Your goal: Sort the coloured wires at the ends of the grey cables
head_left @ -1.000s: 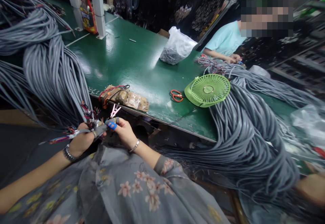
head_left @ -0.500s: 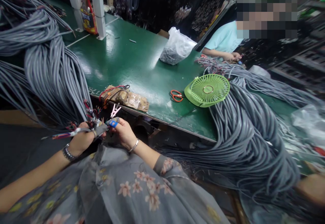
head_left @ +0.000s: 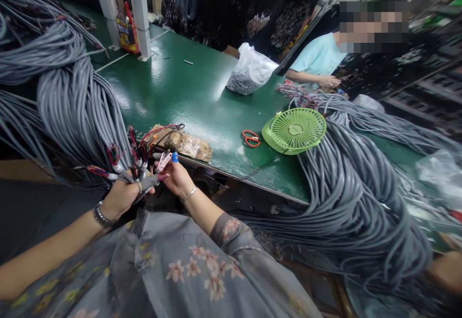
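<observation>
My left hand (head_left: pixel 121 196) is closed around a bunch of grey cables (head_left: pixel 147 182), whose stripped ends fan out in red, black, blue and other colours. Close beside it, my right hand (head_left: pixel 179 179) is turned partly palm up, with a blue cover (head_left: pixel 175 157) on one fingertip. A small pink V-shaped tool (head_left: pixel 164 161) rests in its fingers; its working end is too small to make out. Both hands are in front of the bench edge, near a taped wooden block (head_left: pixel 193 146) with red and black wires.
On the green bench (head_left: pixel 187 92) are orange-handled scissors (head_left: pixel 250 138), a green fan (head_left: pixel 298 129) and a white plastic bag (head_left: pixel 249 70). Thick grey cable bundles hang at left (head_left: pixel 77 101) and right (head_left: pixel 346 183). Across the bench a person in a light blue shirt (head_left: pixel 319 56) handles wires.
My right hand has turned more palm up and come slightly away from the cable ends, the pink tool tilting with it. My left hand has shifted slightly right with the cables.
</observation>
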`<state>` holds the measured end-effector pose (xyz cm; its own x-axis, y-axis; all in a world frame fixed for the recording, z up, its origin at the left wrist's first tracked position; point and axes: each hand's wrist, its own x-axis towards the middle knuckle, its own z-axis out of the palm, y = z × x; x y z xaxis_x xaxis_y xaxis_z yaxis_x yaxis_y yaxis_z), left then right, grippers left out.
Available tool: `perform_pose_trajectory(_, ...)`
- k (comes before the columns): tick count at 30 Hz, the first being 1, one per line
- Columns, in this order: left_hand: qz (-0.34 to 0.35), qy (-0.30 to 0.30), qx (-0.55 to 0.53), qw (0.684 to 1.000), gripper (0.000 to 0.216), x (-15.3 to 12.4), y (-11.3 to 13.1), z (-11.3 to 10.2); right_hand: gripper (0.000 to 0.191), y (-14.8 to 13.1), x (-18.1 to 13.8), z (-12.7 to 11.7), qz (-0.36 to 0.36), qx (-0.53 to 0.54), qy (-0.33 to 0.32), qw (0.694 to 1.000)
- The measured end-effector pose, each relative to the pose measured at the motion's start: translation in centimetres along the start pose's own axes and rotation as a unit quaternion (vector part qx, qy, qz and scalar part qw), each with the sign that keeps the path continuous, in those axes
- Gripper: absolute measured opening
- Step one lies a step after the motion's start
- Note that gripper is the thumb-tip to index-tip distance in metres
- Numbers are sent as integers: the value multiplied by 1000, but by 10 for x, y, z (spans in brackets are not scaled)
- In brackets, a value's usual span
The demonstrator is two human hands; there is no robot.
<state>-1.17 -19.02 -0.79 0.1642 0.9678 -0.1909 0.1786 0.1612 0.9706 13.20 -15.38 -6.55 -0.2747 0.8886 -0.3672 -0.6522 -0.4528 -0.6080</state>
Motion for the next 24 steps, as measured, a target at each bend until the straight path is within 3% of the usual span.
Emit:
perform_pose_trajectory(12, 1, -4, 15, 1000, 39, 4, -6, 2, 41, -1, 0, 8, 11, 57, 10, 998)
perform_pose_trajectory(24, -10, -17, 16, 1000, 35, 1, -7, -4, 52, -3, -6, 5, 19, 59, 3, 998)
